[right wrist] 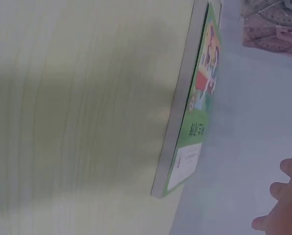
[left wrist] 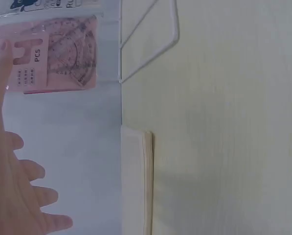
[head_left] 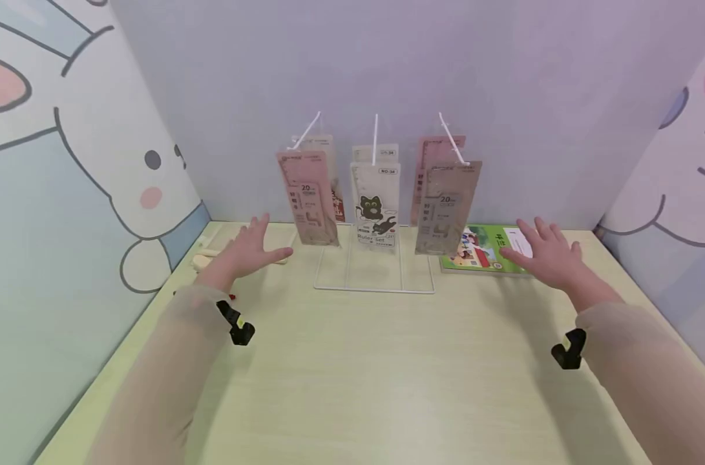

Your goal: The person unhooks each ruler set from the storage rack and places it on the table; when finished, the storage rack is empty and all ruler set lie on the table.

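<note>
My left hand hovers over the table's back left with fingers spread and holds nothing. Nearest to it on the right hangs a pink ruler set in clear packaging; in the left wrist view the thumb overlaps this pink pack. A white ruler set with black cats hangs in the middle, and a grey-brown ruler set on the right. All hang from a white wire rack, with further packs behind. My right hand, spread and holding nothing, is above the right end of a green book.
Partly hidden behind the left hand lies a cream flat board, with small items beside it. Purple-grey panels stand at the back; side walls carry a cartoon rabbit. The pale wooden table stretches toward me.
</note>
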Action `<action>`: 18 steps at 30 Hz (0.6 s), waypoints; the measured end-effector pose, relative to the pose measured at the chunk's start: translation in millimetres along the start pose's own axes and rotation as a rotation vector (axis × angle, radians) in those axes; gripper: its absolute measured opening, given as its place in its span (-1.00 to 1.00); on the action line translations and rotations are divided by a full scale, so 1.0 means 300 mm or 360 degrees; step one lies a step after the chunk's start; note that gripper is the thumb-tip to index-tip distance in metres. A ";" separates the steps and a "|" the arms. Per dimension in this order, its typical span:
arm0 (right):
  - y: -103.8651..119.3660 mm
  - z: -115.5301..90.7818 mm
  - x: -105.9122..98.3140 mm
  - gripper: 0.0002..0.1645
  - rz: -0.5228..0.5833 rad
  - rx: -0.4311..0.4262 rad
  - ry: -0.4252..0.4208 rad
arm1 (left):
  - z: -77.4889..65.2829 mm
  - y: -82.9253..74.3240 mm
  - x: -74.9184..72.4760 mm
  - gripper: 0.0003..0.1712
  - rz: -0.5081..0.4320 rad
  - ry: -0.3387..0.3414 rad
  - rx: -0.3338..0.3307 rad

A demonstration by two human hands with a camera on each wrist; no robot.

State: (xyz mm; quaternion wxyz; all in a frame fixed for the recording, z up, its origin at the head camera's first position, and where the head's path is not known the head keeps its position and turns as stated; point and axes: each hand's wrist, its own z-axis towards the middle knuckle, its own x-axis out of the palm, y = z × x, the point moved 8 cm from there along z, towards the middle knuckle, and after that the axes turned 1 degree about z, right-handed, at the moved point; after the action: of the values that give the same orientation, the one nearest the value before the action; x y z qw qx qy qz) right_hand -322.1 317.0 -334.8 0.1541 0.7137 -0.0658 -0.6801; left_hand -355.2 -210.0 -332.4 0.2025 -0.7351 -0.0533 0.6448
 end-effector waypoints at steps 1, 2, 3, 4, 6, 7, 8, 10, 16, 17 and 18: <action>0.008 0.002 0.002 0.09 0.0052 -0.0002 -0.0015 | 0.001 -0.001 0.009 0.28 -0.0086 0.0007 0.0006; 0.019 0.003 0.004 0.08 0.0116 -0.0015 -0.0031 | 0.001 -0.001 0.018 0.28 -0.0175 0.0012 0.0012; 0.030 0.005 0.006 0.08 0.0189 -0.0025 -0.0041 | -0.001 -0.005 0.025 0.27 -0.0262 0.0017 0.0016; 0.043 0.008 0.013 0.08 0.0273 -0.0037 -0.0042 | -0.004 -0.005 0.036 0.27 -0.0326 0.0021 0.0014; 0.069 0.013 0.024 0.09 0.0446 -0.0050 -0.0053 | -0.010 -0.009 0.055 0.27 -0.0414 0.0018 0.0008; 0.079 0.014 0.029 0.10 0.0526 -0.0053 -0.0063 | -0.012 -0.013 0.065 0.28 -0.0443 0.0014 0.0002; 0.089 0.014 0.032 0.11 0.0599 -0.0056 -0.0082 | -0.013 -0.018 0.073 0.28 -0.0468 0.0008 -0.0002; 0.105 0.016 0.038 0.12 0.0736 -0.0054 -0.0145 | -0.015 -0.028 0.090 0.29 -0.0503 -0.0006 -0.0019; 0.161 0.022 0.050 0.19 0.1086 -0.0094 -0.0386 | -0.034 -0.048 0.144 0.29 -0.0637 -0.0034 -0.0108; 0.170 0.023 0.052 0.20 0.1122 -0.0105 -0.0415 | -0.037 -0.049 0.155 0.29 -0.0643 -0.0040 -0.0113; 0.179 0.023 0.053 0.21 0.1145 -0.0115 -0.0444 | -0.039 -0.051 0.163 0.28 -0.0647 -0.0052 -0.0114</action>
State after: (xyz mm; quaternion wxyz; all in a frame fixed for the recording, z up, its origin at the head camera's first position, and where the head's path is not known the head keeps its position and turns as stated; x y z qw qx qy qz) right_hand -321.8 260.7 -333.4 0.3975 0.5398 -0.3084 -0.6749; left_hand -333.0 -182.2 -371.2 0.3013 -0.7054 -0.2267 0.6001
